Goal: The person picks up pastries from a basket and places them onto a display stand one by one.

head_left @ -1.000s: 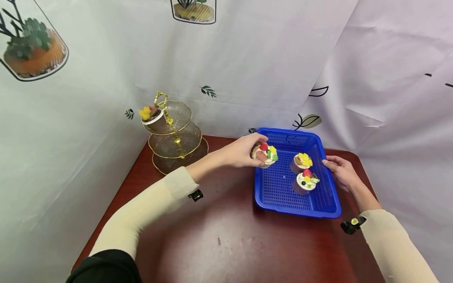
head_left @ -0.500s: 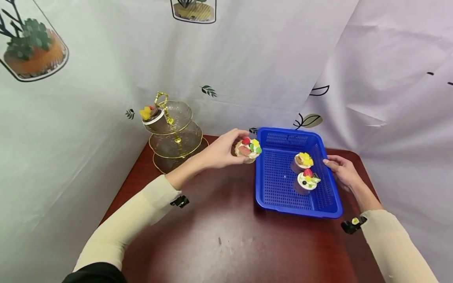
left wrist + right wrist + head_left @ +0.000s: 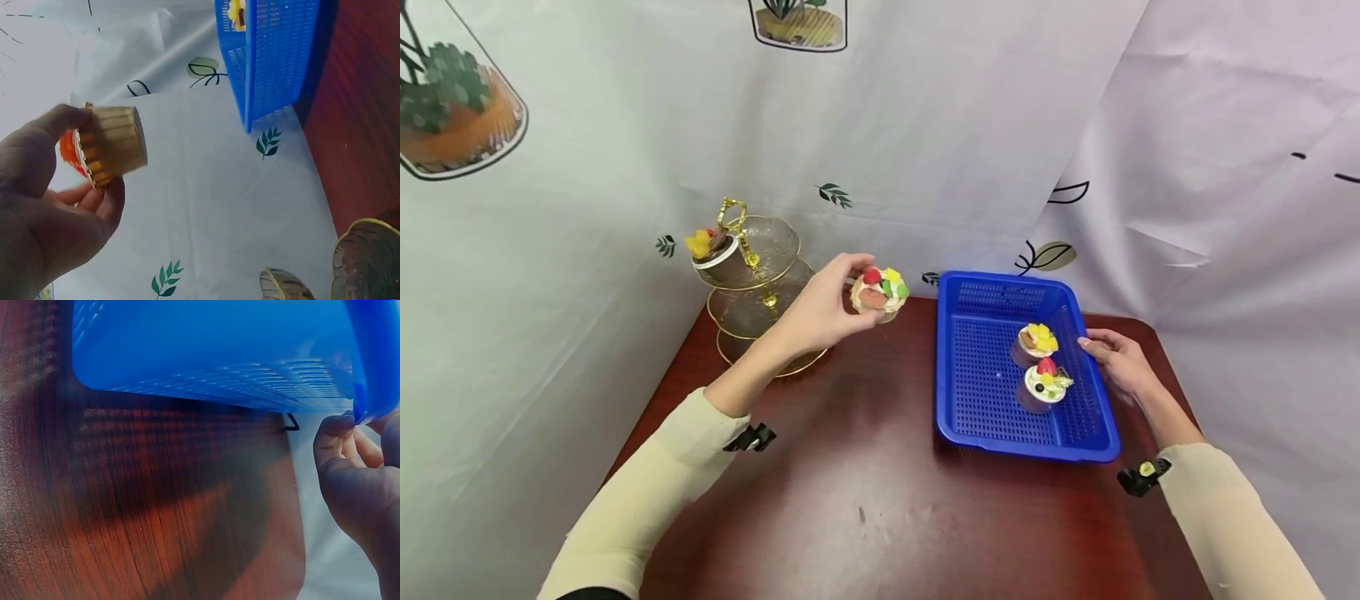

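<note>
My left hand (image 3: 820, 307) pinches a cupcake (image 3: 880, 294) topped with white cream, a red berry and yellow and green bits, held above the table between the stand and the basket. In the left wrist view the cupcake (image 3: 112, 145) shows its tan ribbed side, thumb and fingers around its rim. My right hand (image 3: 1122, 365) grips the right rim of a blue plastic basket (image 3: 946, 375). Inside the basket are a dessert cup with yellow fruit (image 3: 1036, 343) and another with a strawberry (image 3: 1043, 385).
A three-tier glass stand (image 3: 771, 242) with gold rims and handle stands at the back left. A chocolate dessert cup (image 3: 718, 255) leans tilted on its top tier. The brown table (image 3: 880, 500) runs up to a patterned white curtain (image 3: 925, 150).
My left hand has carried the cupcake from over the basket's left edge leftward and upward, toward the stand. The right hand has kept its grip on the rim, and the view shifted slightly.
</note>
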`<state>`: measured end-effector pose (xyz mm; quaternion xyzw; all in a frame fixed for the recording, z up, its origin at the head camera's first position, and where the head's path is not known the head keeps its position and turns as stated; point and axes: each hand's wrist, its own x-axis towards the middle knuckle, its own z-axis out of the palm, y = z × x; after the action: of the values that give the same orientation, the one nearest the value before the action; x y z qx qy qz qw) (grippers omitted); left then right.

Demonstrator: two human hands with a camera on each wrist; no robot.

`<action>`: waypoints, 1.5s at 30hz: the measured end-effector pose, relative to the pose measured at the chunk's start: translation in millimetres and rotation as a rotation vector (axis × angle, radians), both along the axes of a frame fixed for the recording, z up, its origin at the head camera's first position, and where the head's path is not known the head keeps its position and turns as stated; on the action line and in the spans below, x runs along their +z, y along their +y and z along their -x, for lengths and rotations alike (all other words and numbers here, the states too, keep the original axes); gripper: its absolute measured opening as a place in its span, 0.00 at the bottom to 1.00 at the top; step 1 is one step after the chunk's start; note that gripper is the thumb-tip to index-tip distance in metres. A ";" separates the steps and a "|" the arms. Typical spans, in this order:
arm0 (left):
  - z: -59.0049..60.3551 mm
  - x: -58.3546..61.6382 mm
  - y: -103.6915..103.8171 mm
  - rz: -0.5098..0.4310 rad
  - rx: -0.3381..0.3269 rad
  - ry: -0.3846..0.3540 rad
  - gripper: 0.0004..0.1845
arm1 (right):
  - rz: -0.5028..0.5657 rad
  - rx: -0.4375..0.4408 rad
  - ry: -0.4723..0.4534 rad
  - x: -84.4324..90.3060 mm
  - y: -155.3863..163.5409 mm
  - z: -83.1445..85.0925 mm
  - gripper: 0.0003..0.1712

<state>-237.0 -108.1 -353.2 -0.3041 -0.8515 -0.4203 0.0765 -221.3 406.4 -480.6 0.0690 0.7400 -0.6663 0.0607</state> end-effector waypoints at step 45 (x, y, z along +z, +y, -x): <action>11.2 25.9 -56.8 -0.109 0.725 0.120 0.38 | 0.013 -0.012 -0.003 -3.1 -0.1 -0.5 0.16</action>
<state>-248.2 -164.8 -327.4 -0.0024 -0.8743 -0.3921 0.2862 -220.8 406.3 -483.7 0.0742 0.7350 -0.6715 0.0584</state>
